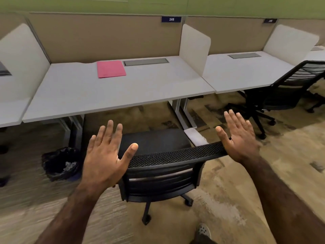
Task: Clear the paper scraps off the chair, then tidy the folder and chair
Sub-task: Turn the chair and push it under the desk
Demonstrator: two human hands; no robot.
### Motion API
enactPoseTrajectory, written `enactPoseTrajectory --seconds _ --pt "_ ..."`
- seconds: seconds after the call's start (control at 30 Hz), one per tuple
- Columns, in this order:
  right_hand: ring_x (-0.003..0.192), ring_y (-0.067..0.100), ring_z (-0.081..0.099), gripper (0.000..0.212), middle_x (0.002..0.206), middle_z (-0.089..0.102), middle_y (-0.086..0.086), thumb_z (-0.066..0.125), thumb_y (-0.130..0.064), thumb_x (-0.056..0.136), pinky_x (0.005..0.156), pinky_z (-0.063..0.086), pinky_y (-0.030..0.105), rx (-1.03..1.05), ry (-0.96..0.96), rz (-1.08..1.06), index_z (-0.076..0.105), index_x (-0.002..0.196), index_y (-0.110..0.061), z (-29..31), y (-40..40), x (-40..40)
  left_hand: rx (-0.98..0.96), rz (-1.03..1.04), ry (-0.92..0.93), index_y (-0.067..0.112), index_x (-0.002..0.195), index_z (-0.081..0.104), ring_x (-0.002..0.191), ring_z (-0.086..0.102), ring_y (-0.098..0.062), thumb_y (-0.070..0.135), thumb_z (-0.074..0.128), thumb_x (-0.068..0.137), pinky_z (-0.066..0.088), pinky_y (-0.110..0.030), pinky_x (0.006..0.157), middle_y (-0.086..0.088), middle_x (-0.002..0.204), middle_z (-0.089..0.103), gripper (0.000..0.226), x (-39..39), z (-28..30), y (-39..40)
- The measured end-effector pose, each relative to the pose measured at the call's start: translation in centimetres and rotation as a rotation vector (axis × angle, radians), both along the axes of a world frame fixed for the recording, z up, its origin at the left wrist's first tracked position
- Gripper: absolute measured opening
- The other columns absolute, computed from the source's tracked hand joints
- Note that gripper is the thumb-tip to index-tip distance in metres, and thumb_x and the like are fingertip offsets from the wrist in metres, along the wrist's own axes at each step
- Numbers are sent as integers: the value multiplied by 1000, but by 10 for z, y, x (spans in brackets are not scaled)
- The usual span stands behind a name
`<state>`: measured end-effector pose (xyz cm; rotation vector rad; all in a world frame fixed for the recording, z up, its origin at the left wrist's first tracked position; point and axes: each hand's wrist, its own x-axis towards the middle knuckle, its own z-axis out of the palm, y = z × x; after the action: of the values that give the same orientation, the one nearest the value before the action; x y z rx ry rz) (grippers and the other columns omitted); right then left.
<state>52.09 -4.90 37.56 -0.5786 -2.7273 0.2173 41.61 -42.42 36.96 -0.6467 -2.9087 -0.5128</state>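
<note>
A black mesh-backed office chair (163,156) stands in front of me, its dark seat (154,140) facing the desk with no scraps showing on it. My left hand (105,155) hovers open at the left end of the backrest top. At the right end my right hand (237,140) is spread open, its palm close to the backrest; contact is unclear. A pink folder (110,69) lies shut on the white desk (109,92), near the back. A black-lined waste bin (60,163) with crumpled paper (70,166) inside sits on the floor at the left.
Tan partition panels and white side dividers (193,48) enclose the desk. A grey cable hatch (146,62) lies beside the folder. A second black chair (281,92) stands at the neighbouring desk on the right. White desk legs (186,117) stand behind the seat. My shoe (203,230) shows below.
</note>
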Motion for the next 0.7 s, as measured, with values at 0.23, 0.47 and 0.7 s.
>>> enactPoseTrajectory --seconds 0.23,0.47,0.7 --pt "145 7 -17 89 162 -9 -7 -3 -79 83 119 -9 37 -5 -81 77 2 154 -25 3 -3 -46 8 79 26 30 153 -5 147 -16 -9 84 -7 78 -3 -41 121 9 160 -18 93 -18 3 -7" --pt "141 7 -28 85 157 -25 -11 1 -78 85 118 -13 39 102 -79 173 -10 152 -26 2 -5 -116 -10 154 96 26 154 -2 147 -14 -11 82 -3 81 -2 -43 121 7 162 -13 91 -65 5 -13" --pt "139 7 -33 84 156 -30 -10 0 -79 84 116 -16 39 89 -154 250 -19 149 -29 -5 -6 -204 -63 155 164 29 153 -9 146 -21 -13 77 3 87 -6 -46 120 6 161 -20 82 -133 0 -20"
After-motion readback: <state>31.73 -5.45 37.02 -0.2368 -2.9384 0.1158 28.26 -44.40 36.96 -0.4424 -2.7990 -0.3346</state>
